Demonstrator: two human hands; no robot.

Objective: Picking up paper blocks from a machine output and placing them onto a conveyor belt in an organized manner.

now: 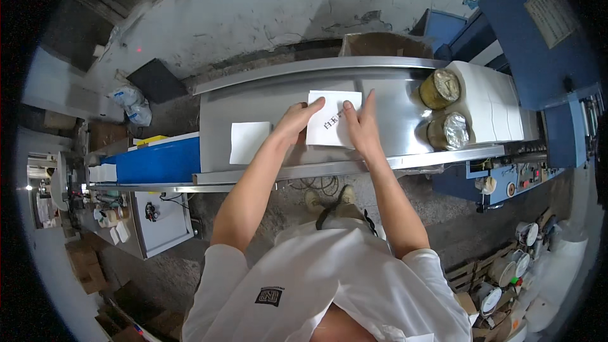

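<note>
Over the steel table [392, 136], my two hands hold a small white paper stack [326, 104] with dark printing on its top face. At its left edge is my left hand [296, 121], closed with the thumb on top and the fingers partly hidden behind. My right hand [364, 128] grips the opposite edge, thumb pressed on the top face and the index finger stretched out past the side. To the left, another white paper stack [249, 142] lies flat on the steel.
Two foil-topped cans [440, 88] [448, 131] stand right of my hands, beside a long row of white paper [484, 101]. A blue conveyor belt [158, 159] adjoins the table's left end. Blue machinery [538, 44] borders the right, and a raised metal rail [304, 69] runs along the back.
</note>
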